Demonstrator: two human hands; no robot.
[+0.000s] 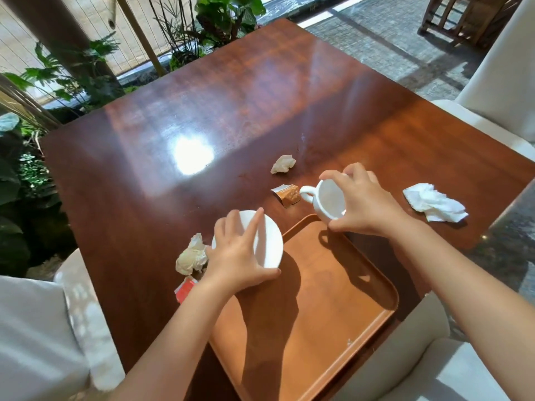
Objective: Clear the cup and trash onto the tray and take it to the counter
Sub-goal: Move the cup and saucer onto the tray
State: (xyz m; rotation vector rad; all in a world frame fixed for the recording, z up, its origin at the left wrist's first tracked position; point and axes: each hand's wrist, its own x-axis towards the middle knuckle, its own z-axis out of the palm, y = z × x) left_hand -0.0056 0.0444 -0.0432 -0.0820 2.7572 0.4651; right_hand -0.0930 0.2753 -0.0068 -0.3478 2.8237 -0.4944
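Observation:
My right hand [366,205] grips a white cup [327,199] by its rim, holding it tilted just above the far corner of the brown tray [333,308]. My left hand [240,253] holds a white saucer [266,241], lifted and tilted at the tray's left edge. Trash lies on the wooden table [217,125]: a crumpled napkin [283,164] beyond the cup, a brown packet [286,194] beside the cup's handle, a crumpled tissue [192,256] left of the saucer, a red-and-white packet [185,289] under my left wrist, and a white napkin [434,202] at the right.
White cushioned chairs stand at the near left [43,328], near right [434,371] and far right [498,82]. Plants [34,169] line the table's left side. The tray overhangs the table's near edge toward me.

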